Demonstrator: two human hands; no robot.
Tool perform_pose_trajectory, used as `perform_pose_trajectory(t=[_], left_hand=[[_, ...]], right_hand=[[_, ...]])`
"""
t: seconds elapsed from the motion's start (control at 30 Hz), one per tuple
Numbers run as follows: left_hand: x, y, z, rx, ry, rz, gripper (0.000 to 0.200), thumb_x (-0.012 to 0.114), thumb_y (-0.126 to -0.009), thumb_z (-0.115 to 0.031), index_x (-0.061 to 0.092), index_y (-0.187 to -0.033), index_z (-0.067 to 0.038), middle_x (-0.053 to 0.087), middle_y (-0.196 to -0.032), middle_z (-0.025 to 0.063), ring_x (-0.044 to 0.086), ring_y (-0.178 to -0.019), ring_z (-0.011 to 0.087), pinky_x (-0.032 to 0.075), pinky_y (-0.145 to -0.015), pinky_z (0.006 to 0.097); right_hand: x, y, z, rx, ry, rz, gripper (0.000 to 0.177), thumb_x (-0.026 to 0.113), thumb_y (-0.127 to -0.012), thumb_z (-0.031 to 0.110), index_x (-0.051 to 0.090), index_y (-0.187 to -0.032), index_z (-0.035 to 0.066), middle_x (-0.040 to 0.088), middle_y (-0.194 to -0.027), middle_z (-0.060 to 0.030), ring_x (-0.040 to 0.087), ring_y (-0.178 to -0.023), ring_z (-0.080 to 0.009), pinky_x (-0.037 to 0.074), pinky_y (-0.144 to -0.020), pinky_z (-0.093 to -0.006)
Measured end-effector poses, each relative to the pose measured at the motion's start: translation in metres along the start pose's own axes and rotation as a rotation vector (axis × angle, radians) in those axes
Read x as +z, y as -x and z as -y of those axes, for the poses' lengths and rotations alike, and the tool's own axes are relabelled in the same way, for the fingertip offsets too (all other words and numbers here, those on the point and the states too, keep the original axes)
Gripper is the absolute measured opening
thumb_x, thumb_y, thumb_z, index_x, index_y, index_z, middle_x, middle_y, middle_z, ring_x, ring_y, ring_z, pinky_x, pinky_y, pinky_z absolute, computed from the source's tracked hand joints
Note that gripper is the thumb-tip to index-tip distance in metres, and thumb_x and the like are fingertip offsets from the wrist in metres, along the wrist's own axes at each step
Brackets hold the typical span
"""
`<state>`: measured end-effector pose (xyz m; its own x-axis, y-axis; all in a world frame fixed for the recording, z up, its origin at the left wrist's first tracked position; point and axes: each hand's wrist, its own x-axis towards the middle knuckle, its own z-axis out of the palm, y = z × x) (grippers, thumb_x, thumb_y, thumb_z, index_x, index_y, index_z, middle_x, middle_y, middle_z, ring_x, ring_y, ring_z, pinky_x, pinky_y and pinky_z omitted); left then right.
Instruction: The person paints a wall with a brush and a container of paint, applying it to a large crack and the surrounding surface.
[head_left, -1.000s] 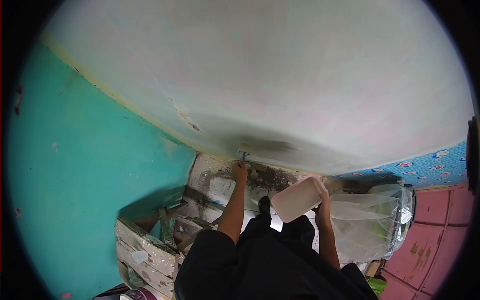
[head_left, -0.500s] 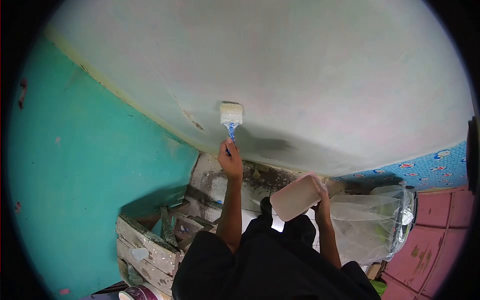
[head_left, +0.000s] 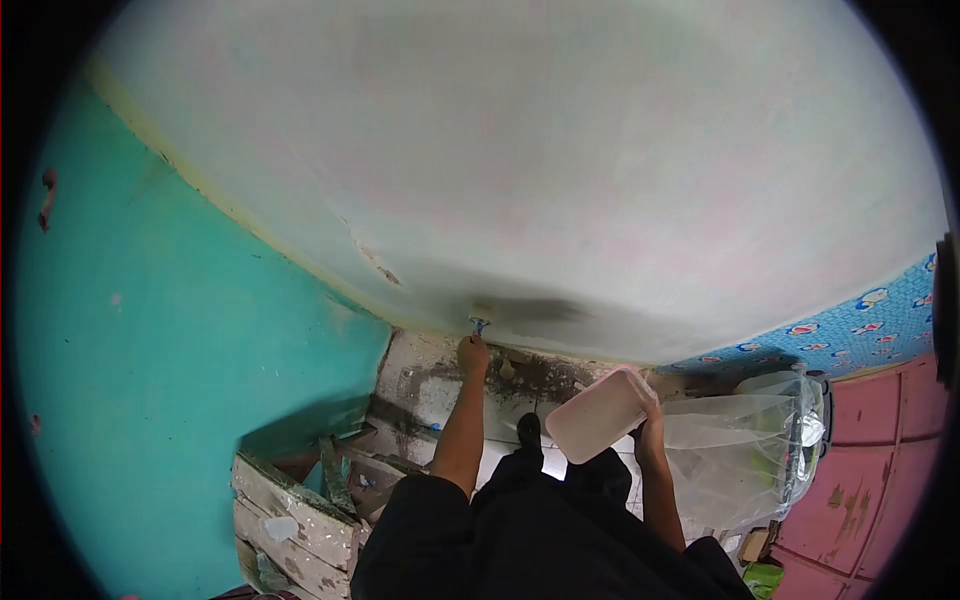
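Observation:
My left hand grips the blue handle of a paintbrush low in front of the pale white wall. Its bristles overlap the lower part of the wall, close to the bottom edge. A pinkish rectangular plastic container is held tilted in my right hand, fingers wrapped round its right end. Pale liquid or coating covers the inside of the container. Left of the brush, a chipped crack marks the white wall.
A turquoise wall rises at left, above a worn wooden crate with scraps inside. Clear plastic sheeting covers things at right, beside a pink panelled surface. Blue patterned wall covering runs behind it. My feet stand near the stained wall base.
My left hand has brought the paintbrush down the wall, from well above its base to near the bottom edge. The container in my right hand stays almost in place.

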<state>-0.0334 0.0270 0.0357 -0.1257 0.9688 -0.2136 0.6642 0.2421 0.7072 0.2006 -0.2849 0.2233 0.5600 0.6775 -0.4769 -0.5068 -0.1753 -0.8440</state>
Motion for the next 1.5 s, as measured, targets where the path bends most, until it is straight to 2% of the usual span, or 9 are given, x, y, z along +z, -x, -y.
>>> perform_pose_trajectory(t=[0.27,0.47,0.57,0.73,0.87,1.03,1.17,1.3,1.5], left_hand=[[-0.094,0.011,-0.087,0.285,0.180,-0.179,0.043,0.053,-0.097,-0.029,0.066,-0.074,0.005,0.060,-0.062,0.0201,0.057,-0.054,0.0362,0.044,-0.058,0.0450],[-0.215,0.055,-0.179,0.443,0.454,-0.182,0.041,0.055,-0.099,-0.031,0.067,-0.080,0.004,0.051,-0.057,0.0034,0.043,-0.054,0.0109,0.036,-0.052,0.0304],[-0.257,0.071,-0.218,0.465,0.650,-0.165,0.038,0.053,-0.101,-0.033,0.066,-0.089,0.001,0.048,-0.060,-0.0014,0.041,-0.056,0.0074,0.034,-0.052,0.0267],[-0.219,0.039,-0.194,0.597,0.595,-0.124,0.034,0.050,-0.103,-0.030,0.060,-0.092,0.000,0.049,-0.065,0.0016,0.043,-0.059,0.0081,0.036,-0.054,0.0271],[-0.114,-0.002,-0.090,0.628,0.414,-0.186,0.035,0.045,-0.103,-0.029,0.059,-0.092,0.001,0.052,-0.067,0.0114,0.049,-0.059,0.0245,0.041,-0.056,0.0379],[-0.059,0.002,-0.008,0.206,0.116,-0.037,0.038,0.049,-0.099,-0.031,0.062,-0.085,0.002,0.058,-0.071,0.0195,0.059,-0.065,0.0371,0.043,-0.059,0.0468],[-0.071,-0.016,-0.014,0.229,0.130,0.052,0.042,0.050,-0.096,-0.028,0.062,-0.070,0.002,0.059,-0.063,0.0189,0.060,-0.062,0.0375,0.043,-0.058,0.0472],[-0.177,0.017,-0.133,0.264,0.270,0.087,0.047,0.046,-0.096,-0.029,0.062,-0.063,0.001,0.059,-0.057,0.0146,0.060,-0.057,0.0311,0.043,-0.057,0.0443],[-0.314,0.074,-0.278,0.464,0.529,-0.020,0.038,0.051,-0.099,-0.026,0.064,-0.076,0.001,0.054,-0.059,0.0029,0.045,-0.053,0.0104,0.035,-0.052,0.0290]], right_hand=[[0.006,0.001,0.002,-0.052,0.038,-0.006,0.055,0.049,-0.090,0.038,0.046,-0.139,0.011,0.054,-0.131,-0.0088,0.055,-0.119,-0.0243,0.051,-0.091,-0.0433],[0.035,0.026,0.034,-0.036,0.020,-0.029,0.051,0.050,-0.091,0.038,0.048,-0.135,0.013,0.053,-0.127,-0.0090,0.052,-0.117,-0.0241,0.046,-0.093,-0.0456],[0.031,0.024,0.028,-0.044,-0.020,0.031,0.052,0.051,-0.090,0.040,0.048,-0.135,0.014,0.053,-0.126,-0.0087,0.051,-0.119,-0.0248,0.047,-0.091,-0.0462],[0.021,0.019,0.014,-0.046,0.022,-0.004,0.056,0.049,-0.090,0.040,0.048,-0.137,0.011,0.054,-0.129,-0.0101,0.058,-0.113,-0.0258,0.054,-0.085,-0.0446],[0.018,0.018,0.017,-0.055,0.011,0.004,0.056,0.050,-0.089,0.040,0.046,-0.138,0.012,0.055,-0.126,-0.0105,0.058,-0.112,-0.0278,0.055,-0.083,-0.0454],[0.013,0.018,0.012,-0.045,-0.015,-0.024,0.056,0.051,-0.088,0.039,0.046,-0.138,0.012,0.055,-0.125,-0.0106,0.059,-0.111,-0.0280,0.056,-0.080,-0.0456],[0.019,0.015,0.017,-0.045,-0.012,0.001,0.057,0.051,-0.087,0.037,0.046,-0.138,0.012,0.056,-0.125,-0.0101,0.059,-0.111,-0.0273,0.055,-0.081,-0.0445],[0.026,0.014,0.016,-0.011,-0.020,0.029,0.053,0.050,-0.087,0.033,0.047,-0.137,0.014,0.053,-0.127,-0.0100,0.056,-0.114,-0.0266,0.055,-0.080,-0.0438],[0.049,0.006,0.018,-0.021,-0.017,0.087,0.050,0.047,-0.088,0.028,0.048,-0.135,0.012,0.056,-0.122,-0.0088,0.060,-0.108,-0.0246,0.056,-0.079,-0.0405]])
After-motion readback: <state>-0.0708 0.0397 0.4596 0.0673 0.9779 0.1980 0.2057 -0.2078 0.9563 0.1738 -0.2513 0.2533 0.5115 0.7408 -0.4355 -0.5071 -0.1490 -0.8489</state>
